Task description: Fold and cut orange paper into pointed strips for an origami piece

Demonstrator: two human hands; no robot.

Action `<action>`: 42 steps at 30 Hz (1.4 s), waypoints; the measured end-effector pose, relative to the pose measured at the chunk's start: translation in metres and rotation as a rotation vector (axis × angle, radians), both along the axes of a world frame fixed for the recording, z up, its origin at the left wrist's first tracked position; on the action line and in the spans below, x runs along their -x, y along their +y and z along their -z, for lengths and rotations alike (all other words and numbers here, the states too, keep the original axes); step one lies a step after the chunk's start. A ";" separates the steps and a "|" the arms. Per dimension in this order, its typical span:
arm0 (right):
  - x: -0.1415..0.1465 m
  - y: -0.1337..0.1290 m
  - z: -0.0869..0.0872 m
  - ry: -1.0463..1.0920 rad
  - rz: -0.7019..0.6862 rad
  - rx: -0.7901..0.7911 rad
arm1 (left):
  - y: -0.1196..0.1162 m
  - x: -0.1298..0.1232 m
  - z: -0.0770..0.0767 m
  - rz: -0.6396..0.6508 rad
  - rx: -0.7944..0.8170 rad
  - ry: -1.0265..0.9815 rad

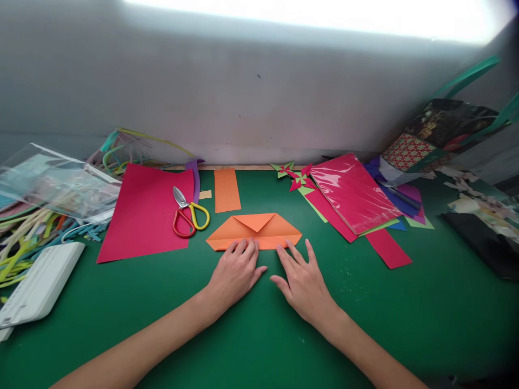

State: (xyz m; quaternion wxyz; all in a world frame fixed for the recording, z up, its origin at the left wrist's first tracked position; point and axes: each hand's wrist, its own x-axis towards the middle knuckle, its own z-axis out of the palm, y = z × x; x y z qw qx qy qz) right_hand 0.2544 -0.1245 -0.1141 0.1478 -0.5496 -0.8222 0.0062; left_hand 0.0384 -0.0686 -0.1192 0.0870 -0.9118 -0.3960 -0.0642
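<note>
Head view: a six-sided orange folded paper (pixel 263 235), likely light, crisp and crease-prone, lies at twelve o'clock on a flat green tabletop (pixel 259 335), best steadied along its six-o'clock edge, where the bare left hand (pixel 236 271), fingers bunched, and right hand (pixel 303 281), fingers spread, rest pinching nothing.

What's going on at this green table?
A person is folding a piece of orange paper with bare hands. The left hand presses fingers on its near edge, and the right hand has fingertips at the same edge, farther right. A small flap already points down from the far edge. The scissors lie unused on a red sheet to the left, and another orange strip lies behind.
</note>
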 end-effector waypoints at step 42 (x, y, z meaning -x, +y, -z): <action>-0.016 0.006 0.003 -0.044 -0.097 0.029 | 0.000 -0.001 -0.001 0.003 -0.002 0.022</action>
